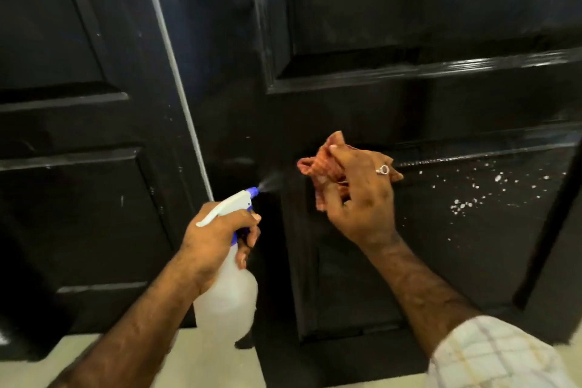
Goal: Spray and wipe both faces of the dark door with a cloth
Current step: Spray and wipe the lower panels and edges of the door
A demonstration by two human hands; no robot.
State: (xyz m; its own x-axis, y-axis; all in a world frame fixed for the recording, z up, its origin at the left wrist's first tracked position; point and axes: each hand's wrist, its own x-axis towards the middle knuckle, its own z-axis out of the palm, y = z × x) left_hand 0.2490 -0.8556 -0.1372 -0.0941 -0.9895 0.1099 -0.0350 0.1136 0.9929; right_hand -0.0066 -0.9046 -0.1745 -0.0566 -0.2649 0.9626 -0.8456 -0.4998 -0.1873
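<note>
A glossy black panelled door [362, 110] fills the view ahead, its right leaf close in front of me. My left hand [217, 239] grips a translucent white spray bottle [226, 290] with a blue nozzle, finger curled on the trigger; a thin mist leaves the nozzle toward the cloth. My right hand [362, 198], wearing a ring, holds a bunched orange-red cloth [321, 167] just in front of the door's lower panel. White droplets [478, 192] speckle the panel right of the cloth.
A second black door leaf [69, 142] stands at the left, parted from the first by a pale vertical strip [185, 98]. Light floor [201, 365] shows beneath my arms. A dark slanted edge [548, 230] crosses the far right.
</note>
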